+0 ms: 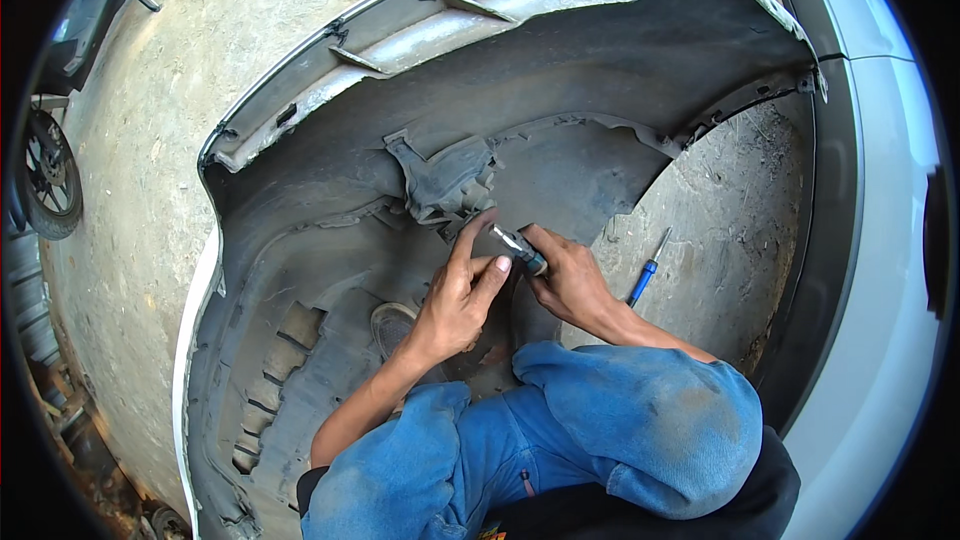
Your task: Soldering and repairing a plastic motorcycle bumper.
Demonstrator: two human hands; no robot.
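Both of my hands meet over a dark grey car bumper (400, 100) that lies inner side up on the ground. Between them is a small cylindrical tool (522, 252) with a shiny metal end and a dark body; I cannot make out its exact kind. The thumb and forefinger of my left hand (462, 295) close about its metal end. My right hand (575, 285) grips the dark body, its fingers partly hidden. Just beyond the hands, a crumpled grey plastic bracket (445, 175) sits on the bumper. To the right, a blue-handled tool with a thin metal tip (645, 278) lies on the concrete.
The bumper's raised rim (400, 40) curves round the far and left sides. A light-coloured car body (895, 190) borders the right. My knees in blue trousers (670, 430) are close below the hands. A motorcycle wheel (50, 175) stands at the far left on the concrete floor (140, 230).
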